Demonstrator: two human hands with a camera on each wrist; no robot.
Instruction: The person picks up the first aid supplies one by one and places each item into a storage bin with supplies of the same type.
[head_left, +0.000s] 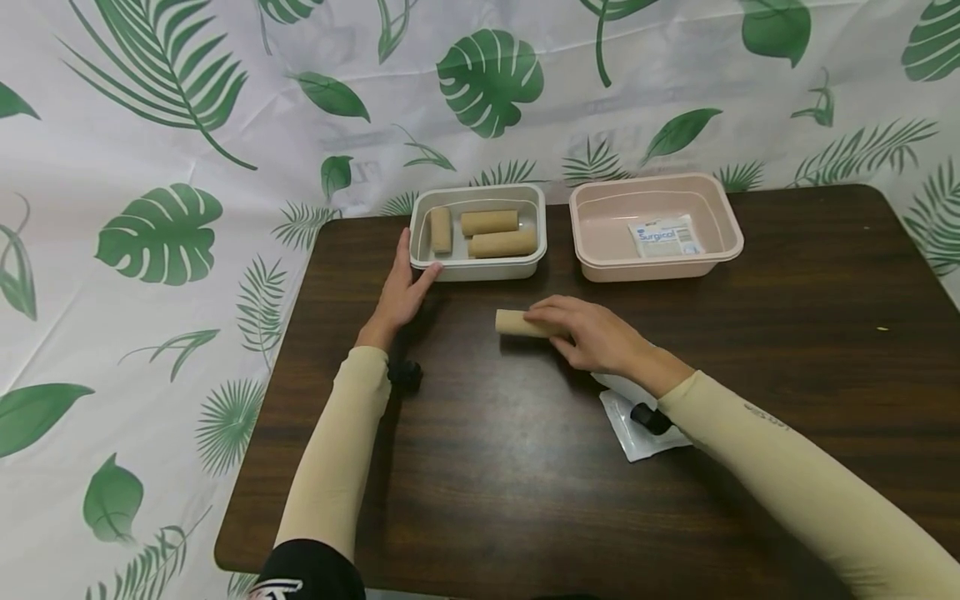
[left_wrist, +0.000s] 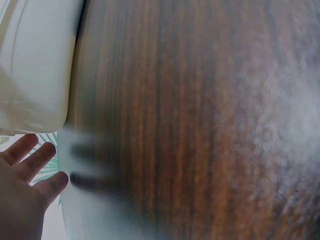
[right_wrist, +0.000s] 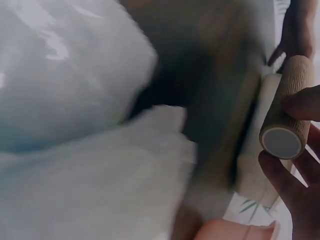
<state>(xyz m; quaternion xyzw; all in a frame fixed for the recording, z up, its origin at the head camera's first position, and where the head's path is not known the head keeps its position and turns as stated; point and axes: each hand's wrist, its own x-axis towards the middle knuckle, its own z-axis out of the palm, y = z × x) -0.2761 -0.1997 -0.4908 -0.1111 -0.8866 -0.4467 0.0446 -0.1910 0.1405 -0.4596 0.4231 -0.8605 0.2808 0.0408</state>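
My right hand [head_left: 596,333] grips a tan bandage roll [head_left: 517,323] over the middle of the table; its crinkled wrap and pale round end show in the right wrist view. At the left end of the off-white tub [head_left: 480,271], my left hand [head_left: 401,292] has its thumb by the front rim and its fingers spread along the side. In the left wrist view the fingertips [left_wrist: 42,152] are extended right beside the tub wall. Inside that tub lie an upright-turned tan roll [head_left: 441,230] and two rolls lying crosswise [head_left: 490,222].
A pink tub [head_left: 637,271] at the back right holds a white packet [head_left: 665,237] printed "Surgical". Partly under my right wrist lies an opened clear-and-white wrapper [head_left: 633,433]. The dark wood table [head_left: 487,483] backs onto a leaf-patterned sheet [head_left: 405,92].
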